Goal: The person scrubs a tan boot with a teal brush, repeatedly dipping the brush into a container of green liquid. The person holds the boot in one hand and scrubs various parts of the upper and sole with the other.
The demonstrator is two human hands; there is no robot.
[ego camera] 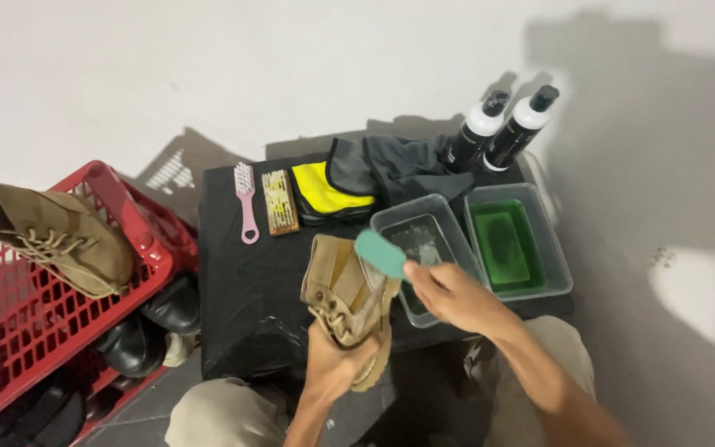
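Below, the left hand [334, 364] grips a tan suede boot [349, 302], laced and sole-down, over the black table [242, 290]. Right hand [448, 294] clamps a teal oval brush [381, 253] against its upper.

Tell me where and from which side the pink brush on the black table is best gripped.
Probably by its slim handle, the end nearer the person. The pink brush lies flat, bristle head toward the wall, handle bare. Come from above: the wooden brush lies close on one side, so pinch across the handle's lower end.
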